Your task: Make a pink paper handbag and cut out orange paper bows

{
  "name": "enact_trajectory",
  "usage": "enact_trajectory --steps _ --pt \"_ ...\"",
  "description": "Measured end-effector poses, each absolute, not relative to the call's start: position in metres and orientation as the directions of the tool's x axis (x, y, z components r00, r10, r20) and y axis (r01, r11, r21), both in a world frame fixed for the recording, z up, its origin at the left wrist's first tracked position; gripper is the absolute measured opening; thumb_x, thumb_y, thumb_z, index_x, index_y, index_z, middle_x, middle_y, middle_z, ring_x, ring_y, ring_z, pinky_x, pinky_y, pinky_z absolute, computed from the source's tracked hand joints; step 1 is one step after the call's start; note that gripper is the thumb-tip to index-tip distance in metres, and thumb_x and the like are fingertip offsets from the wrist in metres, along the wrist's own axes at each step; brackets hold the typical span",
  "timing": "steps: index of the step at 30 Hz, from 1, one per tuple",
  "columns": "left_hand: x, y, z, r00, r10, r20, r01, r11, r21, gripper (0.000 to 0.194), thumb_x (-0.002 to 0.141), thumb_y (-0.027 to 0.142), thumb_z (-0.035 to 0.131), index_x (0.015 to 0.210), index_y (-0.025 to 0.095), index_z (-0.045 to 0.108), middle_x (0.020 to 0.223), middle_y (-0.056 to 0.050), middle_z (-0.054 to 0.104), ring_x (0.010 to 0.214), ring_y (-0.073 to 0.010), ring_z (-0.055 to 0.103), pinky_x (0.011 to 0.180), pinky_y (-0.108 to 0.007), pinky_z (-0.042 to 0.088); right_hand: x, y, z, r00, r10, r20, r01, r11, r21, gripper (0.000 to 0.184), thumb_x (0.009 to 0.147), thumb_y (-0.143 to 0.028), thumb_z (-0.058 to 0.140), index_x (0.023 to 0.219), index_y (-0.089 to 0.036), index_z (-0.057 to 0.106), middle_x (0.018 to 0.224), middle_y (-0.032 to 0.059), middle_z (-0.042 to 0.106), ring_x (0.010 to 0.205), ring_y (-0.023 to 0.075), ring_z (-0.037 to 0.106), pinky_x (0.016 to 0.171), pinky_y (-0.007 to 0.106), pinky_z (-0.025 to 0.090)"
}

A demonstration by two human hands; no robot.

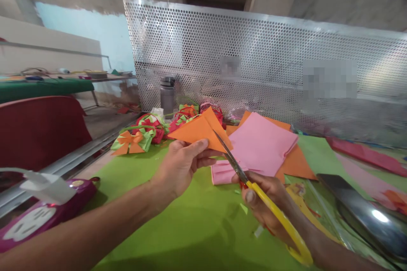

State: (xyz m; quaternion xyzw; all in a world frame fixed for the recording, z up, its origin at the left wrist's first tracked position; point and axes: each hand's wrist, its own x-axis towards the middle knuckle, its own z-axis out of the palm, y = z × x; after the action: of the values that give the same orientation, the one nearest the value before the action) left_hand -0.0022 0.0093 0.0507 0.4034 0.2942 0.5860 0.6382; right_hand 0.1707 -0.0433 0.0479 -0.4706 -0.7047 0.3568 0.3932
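Perf. metal panel (197, 38) upright behind green-topped bench (152, 237). Purple power strip (62, 211), white adapter (51, 188) plugged in, at bench L edge. Pink paper (262, 144) R of ctr, atop orange sheets (297, 165). Bow-trimmed bag (132, 142) on bench, beyond L hand (179, 167). Dk phone (359, 209) far R. R hand (273, 188): fingers wrapped round yellow-handled scissors (261, 195); blades overlap R part of folded orange paper (190, 129), gap betw. blades can't tell. Folded orange paper ctr, held up above bench, L fingers pinching lower edge. Tiny scraps (243, 208) on bench nr R hand.
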Motion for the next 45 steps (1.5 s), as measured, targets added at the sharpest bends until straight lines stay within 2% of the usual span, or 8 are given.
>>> enact_trajectory --steps 5,11,18,22,26,32,39,45 --pt "-0.004 0.008 0.052 0.126 0.990 0.069 -0.523 0.008 0.852 0.007 0.073 0.011 0.061 0.079 0.008 0.063 0.070 -0.008 0.070 0.066 -0.0220 0.069 0.052 -0.025 0.054 0.172 -0.044 0.043 -0.232 0.959 0.161 0.357 0.238 -0.904 0.020 0.075 -0.033 0.055 0.062 -0.018 0.049 0.052 -0.0067 0.033 0.042 0.0064 0.026 0.035 0.019 0.021" --pt "-0.005 0.008 0.051 0.141 0.988 0.061 -0.527 0.023 0.849 0.006 0.072 0.011 0.063 0.078 0.010 0.063 0.065 -0.005 0.068 0.065 -0.0209 0.069 0.049 -0.022 0.052 0.170 -0.047 0.042 -0.236 0.941 0.243 0.299 0.308 -0.903 0.028 0.077 -0.045 0.056 0.066 -0.020 0.051 0.056 -0.0039 0.038 0.047 0.0098 0.034 0.040 0.022 0.029" --pt "-0.003 0.008 0.051 0.145 0.988 0.049 -0.504 0.031 0.863 0.003 0.073 0.011 0.062 0.071 0.010 0.062 0.069 -0.005 0.069 0.064 -0.0197 0.069 0.050 -0.022 0.052 0.182 -0.038 0.026 -0.380 0.891 0.248 0.384 0.396 -0.834 0.036 0.086 -0.054 0.038 0.075 -0.020 0.041 0.060 -0.0043 0.037 0.050 0.0102 0.034 0.046 0.025 0.029" --pt "-0.001 0.005 0.050 0.160 0.987 0.026 -0.485 0.056 0.873 0.005 0.072 0.011 0.062 0.067 0.009 0.062 0.068 -0.007 0.069 0.062 -0.0192 0.068 0.048 -0.022 0.052 0.184 -0.037 0.024 -0.432 0.868 0.245 0.337 0.408 -0.849 0.047 0.081 -0.066 0.035 0.081 -0.019 0.041 0.061 -0.0046 0.036 0.053 0.0117 0.038 0.049 0.026 0.030" --pt "-0.001 0.004 0.049 0.153 0.988 0.011 -0.491 0.066 0.868 0.005 0.069 0.013 0.065 0.066 0.009 0.063 0.066 -0.006 0.068 0.062 -0.0188 0.068 0.048 -0.022 0.052 0.183 -0.037 0.024 -0.436 0.864 0.252 0.303 0.405 -0.863 0.051 0.078 -0.070 0.035 0.084 -0.020 0.042 0.063 -0.0039 0.037 0.054 0.0121 0.037 0.048 0.025 0.031" --pt "0.000 0.003 0.049 0.163 0.987 -0.014 -0.482 0.092 0.872 0.007 0.068 0.013 0.066 0.073 0.008 0.066 0.072 -0.009 0.069 0.061 -0.0189 0.067 0.049 -0.024 0.052 0.183 -0.043 0.026 -0.392 0.894 0.215 0.337 0.357 -0.871 0.045 0.082 -0.065 0.034 0.082 -0.021 0.042 0.068 -0.0006 0.044 0.049 0.0106 0.036 0.039 0.022 0.029" --pt "0.001 0.003 0.047 0.201 0.979 -0.023 -0.497 0.123 0.859 0.010 0.066 0.014 0.069 0.073 0.008 0.065 0.070 -0.008 0.068 0.062 -0.0189 0.067 0.049 -0.023 0.052 0.182 -0.046 0.020 -0.410 0.902 0.133 0.291 0.268 -0.919 0.038 0.086 -0.058 0.030 0.083 -0.022 0.044 0.059 -0.0042 0.040 0.041 0.0093 0.034 0.038 0.023 0.032" --pt "0.002 0.004 0.043 0.225 0.974 -0.039 -0.498 0.149 0.854 0.009 0.068 0.013 0.066 0.076 0.009 0.065 0.070 -0.006 0.067 0.062 -0.0184 0.067 0.050 -0.023 0.052 0.178 -0.049 0.024 -0.369 0.919 0.141 0.243 0.241 -0.940 0.040 0.085 -0.058 0.035 0.073 -0.022 0.047 0.052 -0.0056 0.038 0.039 0.0085 0.034 0.040 0.023 0.032"
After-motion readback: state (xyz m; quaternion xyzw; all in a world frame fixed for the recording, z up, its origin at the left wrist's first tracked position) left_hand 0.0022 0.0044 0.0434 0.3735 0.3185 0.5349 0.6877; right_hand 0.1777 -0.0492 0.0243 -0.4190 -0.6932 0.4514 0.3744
